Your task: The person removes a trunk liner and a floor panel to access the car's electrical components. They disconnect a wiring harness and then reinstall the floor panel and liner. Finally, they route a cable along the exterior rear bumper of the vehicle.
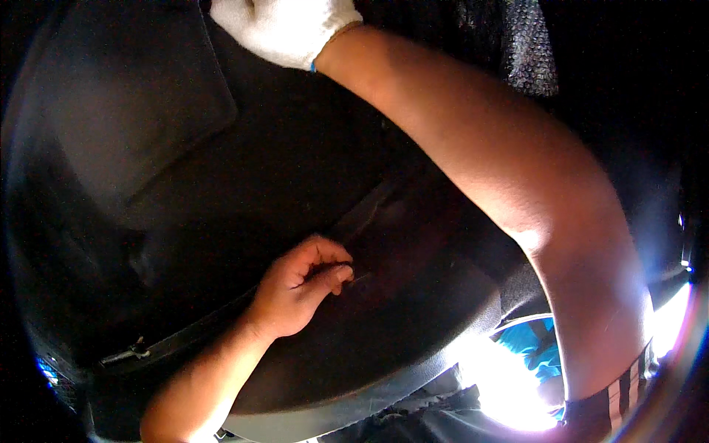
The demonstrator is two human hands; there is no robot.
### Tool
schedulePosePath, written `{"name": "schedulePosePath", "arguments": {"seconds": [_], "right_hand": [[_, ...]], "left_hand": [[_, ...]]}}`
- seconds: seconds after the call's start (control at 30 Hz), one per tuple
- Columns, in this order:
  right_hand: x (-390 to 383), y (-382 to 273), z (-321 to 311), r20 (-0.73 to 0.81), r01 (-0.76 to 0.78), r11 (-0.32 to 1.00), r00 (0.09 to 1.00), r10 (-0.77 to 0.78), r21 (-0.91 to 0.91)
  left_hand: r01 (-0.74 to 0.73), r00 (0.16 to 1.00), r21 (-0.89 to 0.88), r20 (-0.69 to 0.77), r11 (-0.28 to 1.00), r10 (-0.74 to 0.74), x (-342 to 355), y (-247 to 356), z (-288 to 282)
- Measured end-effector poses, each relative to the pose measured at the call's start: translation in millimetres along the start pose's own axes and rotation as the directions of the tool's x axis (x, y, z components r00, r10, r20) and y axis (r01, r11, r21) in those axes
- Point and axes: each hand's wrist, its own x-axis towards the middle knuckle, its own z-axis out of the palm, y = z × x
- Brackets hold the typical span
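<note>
Dark lining (295,162), two hands: left hand (297,292) curled narrow, grip unclear on white-gloved right hand (284,28)

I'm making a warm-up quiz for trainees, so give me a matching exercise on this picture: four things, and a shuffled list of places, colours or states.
Things
1. left hand
2. right hand
3. sleeve
4. shiny sheet

Descriptions
A. striped, at the lower right
B. silvery, towards the upper right
C. bare, fingers curled
D. in a white glove

Pairs: 1-C, 2-D, 3-A, 4-B
</note>
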Motion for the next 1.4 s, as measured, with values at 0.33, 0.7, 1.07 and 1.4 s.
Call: {"name": "schedulePosePath", "arguments": {"seconds": [0.33, 0.7, 1.07, 1.4], "right_hand": [[3.6, 2.4, 0.5, -0.06, 0.043, 0.998, 0.997, -0.046, -0.039], [4.5, -1.1, -1.9, -0.041, 0.017, 1.0, 0.999, -0.017, -0.012], [5.1, -2.8, 2.5, -0.048, 0.022, 1.0, 0.999, -0.023, -0.022], [14.5, -5.6, -2.6, -0.007, 0.031, 0.997, 0.999, -0.032, -0.07]], "left_hand": [[-0.223, 0.963, 0.213, 0.198, 0.951, 0.181, 9.2, 7.4, -8.2], [0.028, 0.986, 0.259, 0.153, 0.965, -0.069, 14.3, 27.0, 2.1], [0.158, 0.964, 0.246, 0.173, 0.956, -0.203, 17.2, 36.8, -5.6], [0.007, 0.993, 0.512, 0.1, 0.859, -0.067, 7.8, 53.0, 2.9]]}}
